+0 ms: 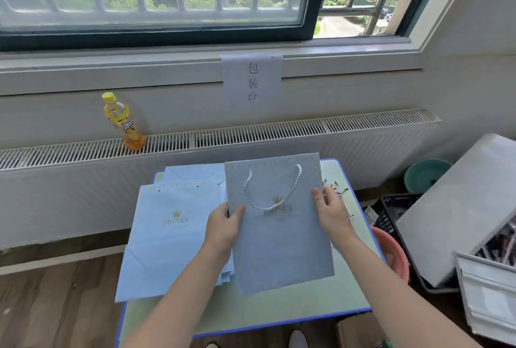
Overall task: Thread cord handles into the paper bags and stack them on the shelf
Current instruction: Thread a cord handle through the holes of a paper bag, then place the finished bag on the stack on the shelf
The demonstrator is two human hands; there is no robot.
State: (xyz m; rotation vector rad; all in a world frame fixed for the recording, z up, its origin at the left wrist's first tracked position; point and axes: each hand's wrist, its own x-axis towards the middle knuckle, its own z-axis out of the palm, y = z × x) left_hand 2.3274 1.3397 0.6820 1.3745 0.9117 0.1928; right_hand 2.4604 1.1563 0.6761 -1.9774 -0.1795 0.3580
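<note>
Forearms: both of yours reach up from the bottom edge, converging on the bag [279, 224] over the table [251, 317].
Left hand [223, 229]: you grip the bag's left edge, thumb on the front face, fingers hidden behind the paper.
Right hand [331, 212]: you grip the right edge higher up, thumb on the front, the rest of the fingers out of sight behind.
Bag: held flat and slightly tilted above the table, printed face toward you, lower corner overhanging the stack [170, 236].
Cord [272, 188]: one silver handle is threaded on the near face and hangs in a loop over the logo. Whether the far face has its handle cannot be told.
Stack: pale blue bags lie flat on the table's left half, just beside and partly under the held bag; the top one shows empty punch holes, so in my judgement it is not yet threaded.
Loose cords [336, 187]: a few lie on the table behind your right hand.
Shelf: not identifiable in view.
Risk, creasing: thumb pressure on the edges could buckle the thin paper.
Risk, cord pull-out: if the ends are unknotted inside, tipping the bag may let the handle slip out.
Risk, stack: it already overhangs the table's left edge; brushing it with the bag could slide it off.
</note>
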